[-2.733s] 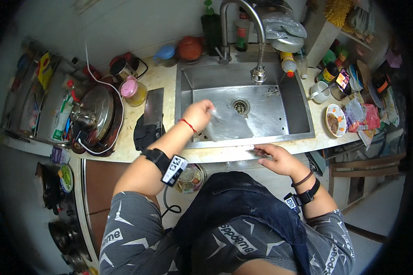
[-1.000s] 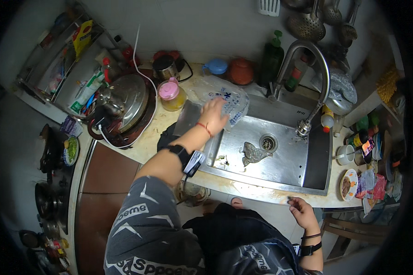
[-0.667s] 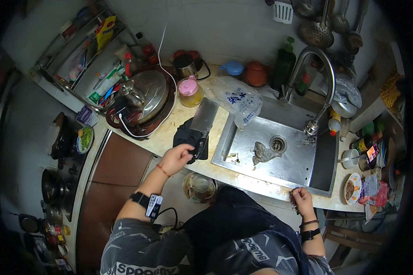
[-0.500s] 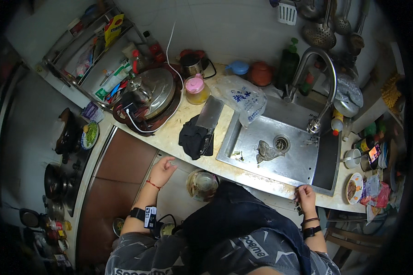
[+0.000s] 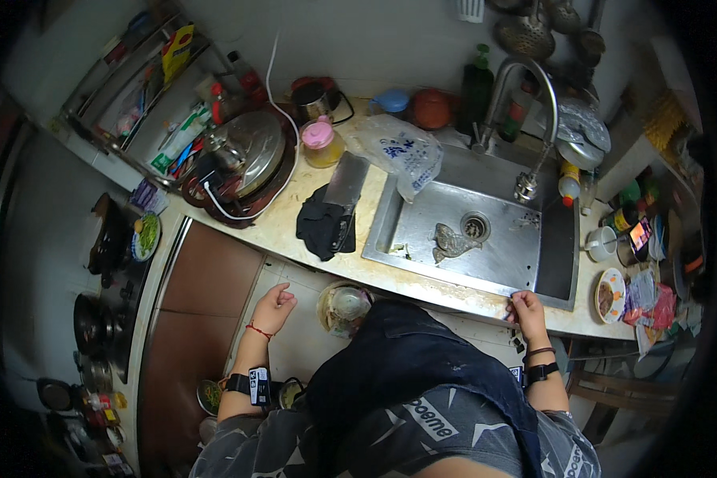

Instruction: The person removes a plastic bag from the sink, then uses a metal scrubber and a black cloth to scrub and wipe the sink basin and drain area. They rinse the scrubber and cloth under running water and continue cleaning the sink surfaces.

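My left hand (image 5: pixel 274 308) hovers over the floor in front of the counter, its fingers loosely bent, thumb apart, nothing in it. At the counter's front edge, below the sink's right part, my right hand (image 5: pixel 527 313) has its fingers curled together; whatever they hold, if anything, is hidden. In the steel sink (image 5: pixel 486 280) a wet, crumpled greyish-brown piece (image 5: pixel 454 243) lies beside the drain (image 5: pixel 476 227). Left of the sink, a cleaver (image 5: pixel 347 182) rests with its blade on the counter and its handle over a black cloth (image 5: pixel 317 227).
The tap (image 5: pixel 551 119) arches over the sink. A clear plastic bag (image 5: pixel 402 155) lies against the sink's back left corner, near a pink-lidded jar (image 5: pixel 321 143). To the right stand a white mug (image 5: pixel 601 244) and a bowl (image 5: pixel 611 295). A round container (image 5: pixel 344 307) sits below the counter.
The view has shifted, so the counter and sink appear a little up and left. My left hand is slightly lower, its fingers more bent. My right hand stays at the counter edge.
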Demonstrator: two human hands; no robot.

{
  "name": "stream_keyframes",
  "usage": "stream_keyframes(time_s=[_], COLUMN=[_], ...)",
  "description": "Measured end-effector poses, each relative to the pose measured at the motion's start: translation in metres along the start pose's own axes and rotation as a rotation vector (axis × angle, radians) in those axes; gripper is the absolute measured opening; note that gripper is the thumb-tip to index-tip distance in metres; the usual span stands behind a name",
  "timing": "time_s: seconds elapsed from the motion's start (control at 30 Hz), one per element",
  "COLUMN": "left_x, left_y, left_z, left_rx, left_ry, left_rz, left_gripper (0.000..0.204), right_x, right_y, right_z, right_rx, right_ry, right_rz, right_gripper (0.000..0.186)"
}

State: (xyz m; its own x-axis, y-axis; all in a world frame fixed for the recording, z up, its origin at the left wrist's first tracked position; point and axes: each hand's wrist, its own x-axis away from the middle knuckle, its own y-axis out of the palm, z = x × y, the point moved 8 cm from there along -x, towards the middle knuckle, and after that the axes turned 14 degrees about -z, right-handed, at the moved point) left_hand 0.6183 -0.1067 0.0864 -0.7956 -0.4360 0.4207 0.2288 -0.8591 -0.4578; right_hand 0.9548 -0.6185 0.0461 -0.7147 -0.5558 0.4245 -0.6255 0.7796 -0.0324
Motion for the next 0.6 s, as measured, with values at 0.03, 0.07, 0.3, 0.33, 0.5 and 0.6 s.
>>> stream_keyframes(time_s=[0.03, 0.07, 0.3, 0.33, 0.5, 0.6], left_x=[-0.001, -0.001, -0.015, -0.017, -0.027, -0.030], left_y=[0.003, 0.006, 0.019, 0.019, 0.029, 0.037], left_z=[0.003, 0.005, 0.029, 0.031, 0.056, 0.077], left_rx=[-0.005, 0.000, -0.082, -0.077, -0.068, -0.087], left_ry=[-0.004, -0.009, 0.053, 0.058, 0.116, 0.134], left_rz=[-0.011, -0.018, -0.070, -0.070, -0.071, -0.070], left_gripper=[0.045, 0.045, 0.045, 0.045, 0.045, 0.044], right_x=[0.000, 0.000, 0.003, 0.003, 0.003, 0.003], right_y=[0.000, 0.000, 0.001, 0.001, 0.004, 0.005], right_z=[0.001, 0.001, 0.001, 0.002, -0.001, 0.000], right_rx=[-0.006, -0.024, -0.038, -0.055, -0.102, -0.135], right_ry=[0.003, -0.010, 0.004, 0.001, -0.058, -0.062], right_rz=[-0.001, -0.020, -0.018, -0.024, -0.084, -0.130], right_gripper=[0.017, 0.016, 0.014, 0.013, 0.011, 0.011])
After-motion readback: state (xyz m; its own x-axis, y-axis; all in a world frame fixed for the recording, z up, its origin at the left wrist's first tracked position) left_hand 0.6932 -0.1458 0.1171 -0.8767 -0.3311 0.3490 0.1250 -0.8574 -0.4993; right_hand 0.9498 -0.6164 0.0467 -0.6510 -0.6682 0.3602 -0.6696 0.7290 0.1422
